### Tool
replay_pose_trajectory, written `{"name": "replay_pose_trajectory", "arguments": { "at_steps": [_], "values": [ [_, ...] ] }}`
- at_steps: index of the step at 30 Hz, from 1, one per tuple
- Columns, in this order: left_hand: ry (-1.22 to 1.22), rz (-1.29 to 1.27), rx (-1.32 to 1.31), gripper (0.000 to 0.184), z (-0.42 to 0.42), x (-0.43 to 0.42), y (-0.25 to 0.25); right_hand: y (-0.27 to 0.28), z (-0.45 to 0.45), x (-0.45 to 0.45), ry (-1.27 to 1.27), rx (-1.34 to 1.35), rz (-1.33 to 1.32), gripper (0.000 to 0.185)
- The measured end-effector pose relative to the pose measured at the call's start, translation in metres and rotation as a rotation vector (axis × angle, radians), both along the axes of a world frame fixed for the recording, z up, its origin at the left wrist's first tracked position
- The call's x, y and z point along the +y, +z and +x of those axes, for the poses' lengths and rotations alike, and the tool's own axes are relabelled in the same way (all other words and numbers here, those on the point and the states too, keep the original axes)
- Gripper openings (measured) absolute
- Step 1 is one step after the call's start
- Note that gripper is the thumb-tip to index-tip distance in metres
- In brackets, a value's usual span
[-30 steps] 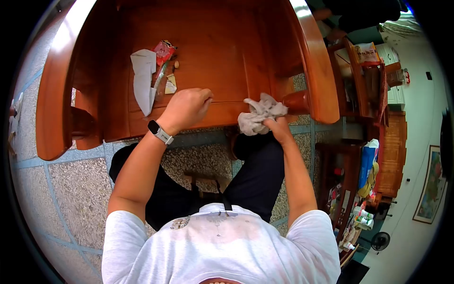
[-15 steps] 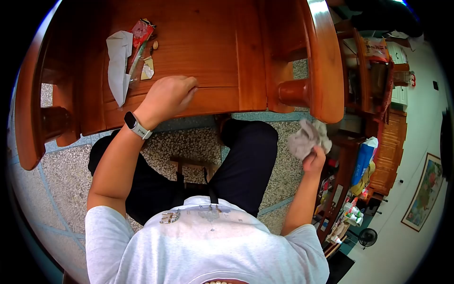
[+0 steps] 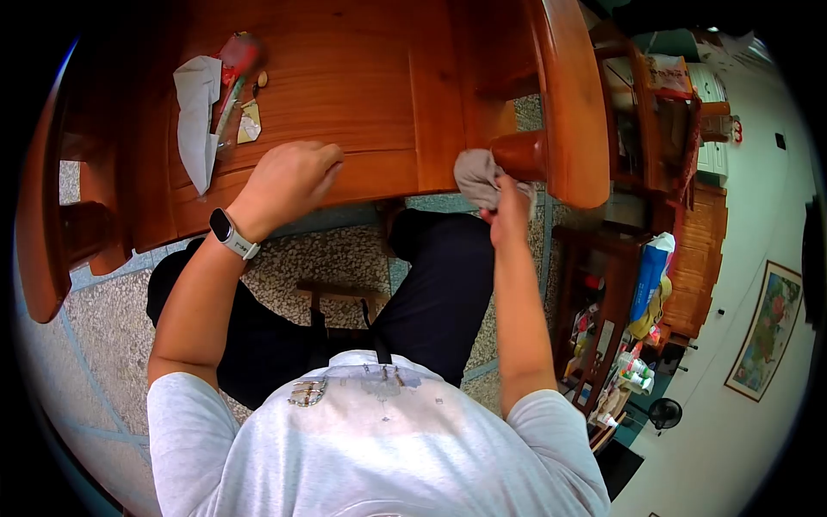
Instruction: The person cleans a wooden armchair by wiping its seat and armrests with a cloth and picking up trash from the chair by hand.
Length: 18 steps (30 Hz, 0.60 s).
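My right hand (image 3: 510, 205) grips a crumpled grey cloth (image 3: 480, 177) by the right front corner of the wooden chair seat (image 3: 345, 95), close to a round wooden rail (image 3: 519, 155). Curled fingers close my left hand (image 3: 289, 183) over the seat's front edge; whether they hold anything is hidden. Beyond it on the seat lie a folded white paper (image 3: 198, 121), a red wrapper (image 3: 239, 56), a clear plastic strip (image 3: 229, 108), a small brown object (image 3: 262, 79) and a yellowish-white scrap (image 3: 249, 122).
Wooden armrests (image 3: 575, 112) rise on both sides of the seat. A small wooden stool (image 3: 343, 293) shows between my legs. Shelves with a blue package (image 3: 652, 276), a black fan (image 3: 664, 414) and a framed picture (image 3: 764, 331) are at the right.
The cloth in my right hand swung out right past the armrest, then came back to the seat's front right corner. My left hand keeps its closed shape near the front edge while the view shifts.
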<state>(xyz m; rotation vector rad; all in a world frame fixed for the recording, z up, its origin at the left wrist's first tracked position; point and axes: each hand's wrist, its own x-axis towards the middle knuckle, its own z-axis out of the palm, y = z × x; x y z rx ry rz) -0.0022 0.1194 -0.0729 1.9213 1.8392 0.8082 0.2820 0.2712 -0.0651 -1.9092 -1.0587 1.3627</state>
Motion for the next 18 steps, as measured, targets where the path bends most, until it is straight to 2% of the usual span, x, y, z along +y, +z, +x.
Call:
{"name": "replay_pose_trajectory", "arguments": {
  "at_steps": [2, 4, 5, 7, 10, 12, 16, 18],
  "values": [
    [-0.017, 0.006, 0.005, 0.013, 0.003, -0.001, 0.003, -0.005, -0.007, 0.000, -0.038, 0.012, 0.000, 0.033],
    [-0.011, 0.002, 0.010, 0.012, 0.009, 0.000, 0.004, -0.003, -0.016, -0.002, -0.149, 0.141, -0.013, 0.035],
    [-0.026, 0.003, 0.016, 0.012, 0.012, 0.002, 0.002, -0.012, -0.021, -0.001, -0.209, 0.176, -0.034, 0.027],
    [-0.034, -0.049, 0.002, 0.013, 0.016, 0.006, -0.005, -0.012, -0.043, -0.012, -0.213, 0.397, -0.077, 0.025],
    [-0.047, -0.077, 0.028, 0.013, 0.017, 0.011, -0.009, -0.018, -0.080, -0.027, 0.077, 0.360, 0.020, 0.019],
    [-0.040, -0.061, 0.042, 0.013, 0.011, 0.011, -0.009, -0.026, -0.097, -0.029, 0.265, 0.645, -0.201, 0.024],
    [-0.013, -0.031, 0.015, 0.013, 0.002, 0.004, -0.005, -0.026, -0.102, -0.047, 0.322, 0.708, -0.179, 0.032],
    [-0.001, 0.008, -0.024, 0.013, 0.002, 0.002, -0.004, -0.016, -0.079, -0.052, 0.208, 0.913, -0.138, 0.037]
  ]
}}
